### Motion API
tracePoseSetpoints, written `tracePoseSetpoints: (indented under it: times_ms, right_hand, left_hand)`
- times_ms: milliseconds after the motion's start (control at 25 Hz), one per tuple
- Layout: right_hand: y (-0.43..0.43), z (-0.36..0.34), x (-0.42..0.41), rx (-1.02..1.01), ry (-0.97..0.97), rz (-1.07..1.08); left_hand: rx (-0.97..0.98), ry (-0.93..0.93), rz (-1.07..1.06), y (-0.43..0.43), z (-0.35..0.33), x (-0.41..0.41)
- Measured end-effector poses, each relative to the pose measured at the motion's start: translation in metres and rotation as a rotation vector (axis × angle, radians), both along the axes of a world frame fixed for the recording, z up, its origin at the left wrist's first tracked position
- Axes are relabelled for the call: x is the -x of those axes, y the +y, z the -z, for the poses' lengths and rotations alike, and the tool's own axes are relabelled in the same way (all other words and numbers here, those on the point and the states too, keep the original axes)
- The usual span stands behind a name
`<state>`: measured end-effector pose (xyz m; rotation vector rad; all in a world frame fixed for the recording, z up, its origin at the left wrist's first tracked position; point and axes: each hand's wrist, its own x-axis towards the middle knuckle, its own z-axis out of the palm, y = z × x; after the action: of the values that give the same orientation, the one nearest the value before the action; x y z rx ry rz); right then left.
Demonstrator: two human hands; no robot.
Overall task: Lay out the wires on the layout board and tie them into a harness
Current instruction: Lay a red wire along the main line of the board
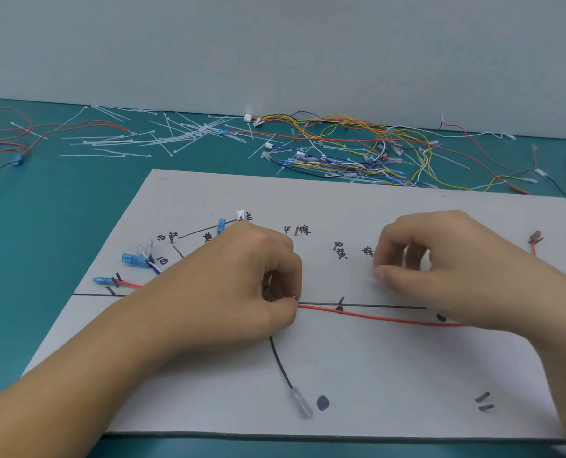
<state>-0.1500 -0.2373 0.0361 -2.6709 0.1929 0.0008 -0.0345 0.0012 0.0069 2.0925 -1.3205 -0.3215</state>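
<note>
The grey layout board [357,375] lies in front of me with drawn black lines, pegs and handwritten labels. A red wire [374,316] runs along the board's middle line, from a blue terminal [102,280] at the left to a red terminal [535,238] at the right. My left hand [242,285] pinches the wire bundle at the board's centre with curled fingers. My right hand [447,266] hovers to the right with fingers curled round something white, perhaps a cable tie [424,259]. A black wire [280,361] with a clear terminal curves down from under the left hand.
Loose white cable ties [162,137] are scattered on the teal mat behind the board. A tangle of yellow, blue and red wires [357,150] lies at the back right, more red wires [7,140] at the back left. A wall stands behind.
</note>
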Motion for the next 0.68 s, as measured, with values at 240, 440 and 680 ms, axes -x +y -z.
tracePoseSetpoints:
  times_ms: [240,440,680]
  right_hand:
    - [-0.019,-0.006,0.01,0.088,0.239,0.115]
    - [-0.018,-0.008,0.015,0.1,0.322,0.096]
    - [-0.021,-0.008,0.012,0.094,0.311,0.078]
  left_hand:
    - [-0.009,0.004,-0.002,-0.001,0.002,-0.001]
    - [-0.011,0.021,-0.005,-0.001,0.003,-0.002]
    - [-0.004,0.015,-0.008,-0.001,0.003,-0.001]
